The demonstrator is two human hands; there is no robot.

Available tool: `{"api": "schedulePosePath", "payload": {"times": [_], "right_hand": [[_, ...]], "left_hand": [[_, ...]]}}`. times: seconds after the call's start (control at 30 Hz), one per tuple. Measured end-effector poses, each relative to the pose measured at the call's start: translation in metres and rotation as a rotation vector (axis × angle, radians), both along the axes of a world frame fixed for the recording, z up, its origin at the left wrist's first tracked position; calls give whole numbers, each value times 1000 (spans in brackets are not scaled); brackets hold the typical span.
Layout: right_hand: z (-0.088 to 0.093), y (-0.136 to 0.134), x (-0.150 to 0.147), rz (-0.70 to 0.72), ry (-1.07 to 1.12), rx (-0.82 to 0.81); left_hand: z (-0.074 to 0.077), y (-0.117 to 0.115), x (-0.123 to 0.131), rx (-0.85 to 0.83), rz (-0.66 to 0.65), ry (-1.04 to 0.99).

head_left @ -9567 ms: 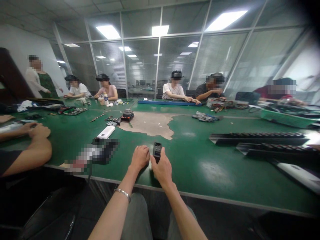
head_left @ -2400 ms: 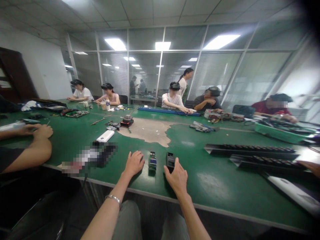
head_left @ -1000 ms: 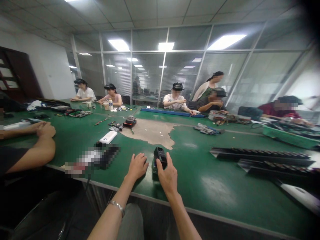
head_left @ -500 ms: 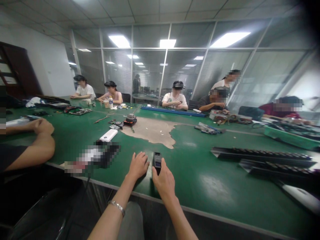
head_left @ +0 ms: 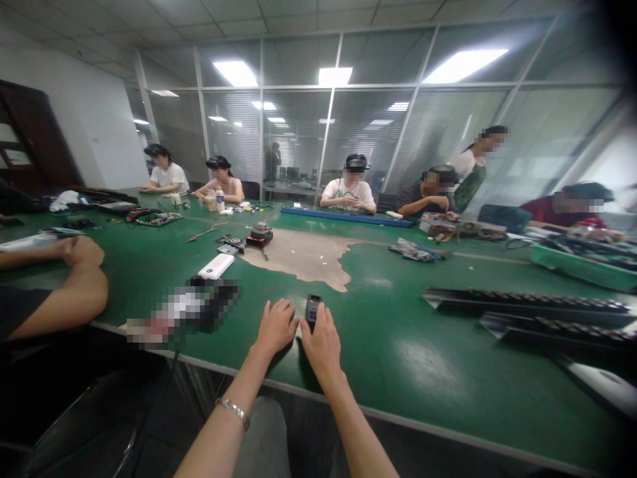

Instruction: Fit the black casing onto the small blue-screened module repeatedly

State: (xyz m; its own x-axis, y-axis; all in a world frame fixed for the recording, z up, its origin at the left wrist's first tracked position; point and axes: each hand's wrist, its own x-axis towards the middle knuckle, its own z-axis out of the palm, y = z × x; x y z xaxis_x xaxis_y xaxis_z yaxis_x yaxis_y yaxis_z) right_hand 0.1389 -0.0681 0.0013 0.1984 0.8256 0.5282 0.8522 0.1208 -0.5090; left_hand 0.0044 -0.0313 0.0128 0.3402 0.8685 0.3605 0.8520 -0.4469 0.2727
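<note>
My right hand (head_left: 323, 342) holds a small black boxy device (head_left: 313, 307) with a little panel on its upper face. The fingers lie along its right side and the thumb is on the left; the palm side and the device's lower part are hidden. Just left of it, my left hand (head_left: 276, 325) rests on the green tabletop (head_left: 378, 358), fingers stretched and slightly curved, with nothing visible in it. The thumbs of both hands come close together near the table's front edge. A bracelet (head_left: 233, 413) circles my left wrist.
A white power bank (head_left: 216, 267) and a blurred-out patch (head_left: 184, 312) lie to the left. Black slotted rails (head_left: 527, 300) and a green basket (head_left: 582, 265) are on the right. Grey gloves (head_left: 415, 250) lie farther back. A co-worker's arms (head_left: 74, 279) rest at left; several people sit opposite.
The black device and my right hand have shifted slightly away from me; the hand now covers more of the device. My left hand stays put. A standing person behind the table has moved right.
</note>
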Motion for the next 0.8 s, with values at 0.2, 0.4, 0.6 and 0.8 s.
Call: {"api": "schedulePosePath", "payload": {"times": [0.2,0.4,0.6,0.8], "right_hand": [[13,-3,-3,-26,60,-11],[51,-5,8,-40,164,83],[52,-12,54,-127,147,134],[5,-18,88,-162,85,57]], "left_hand": [[1,0,1,-21,-8,-18],[0,-2,1,2,-6,-17],[0,-2,1,9,-6,-9],[-1,-1,1,2,0,11]]}}
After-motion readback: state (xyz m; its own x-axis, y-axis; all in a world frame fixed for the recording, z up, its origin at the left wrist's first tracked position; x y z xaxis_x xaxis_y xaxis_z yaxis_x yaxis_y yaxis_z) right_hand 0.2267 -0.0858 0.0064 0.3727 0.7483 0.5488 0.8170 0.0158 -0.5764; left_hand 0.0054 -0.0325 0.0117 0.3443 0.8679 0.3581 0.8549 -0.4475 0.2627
